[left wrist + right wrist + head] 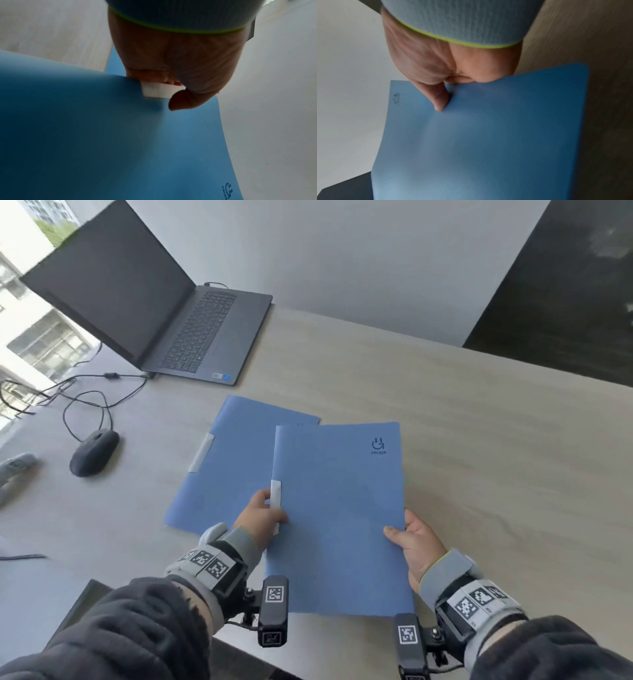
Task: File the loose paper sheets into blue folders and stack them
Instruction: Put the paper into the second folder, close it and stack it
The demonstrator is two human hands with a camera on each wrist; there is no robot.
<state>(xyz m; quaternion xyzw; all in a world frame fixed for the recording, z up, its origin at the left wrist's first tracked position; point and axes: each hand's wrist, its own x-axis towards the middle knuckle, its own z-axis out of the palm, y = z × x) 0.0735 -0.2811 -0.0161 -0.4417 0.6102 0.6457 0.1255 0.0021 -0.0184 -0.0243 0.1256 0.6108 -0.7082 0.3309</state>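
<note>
I hold a closed blue folder (337, 518) above the table, its printed logo at the far right corner. My left hand (263, 515) pinches its left spine edge at the white clip (276, 498), thumb on top; the left wrist view shows the white clip (156, 90) under the thumb. My right hand (409, 539) grips the folder's right edge, thumb on the cover, fingers underneath, as the right wrist view shows on the folder (488, 142). A second blue folder (233, 460) with a white clip lies flat on the table, partly under the held one. No loose sheets are visible.
An open dark laptop (164, 313) sits at the back left with cables running off it. A black mouse (94, 451) lies left of the folders. The wooden table (479, 440) extends right; a dark panel stands at the back right.
</note>
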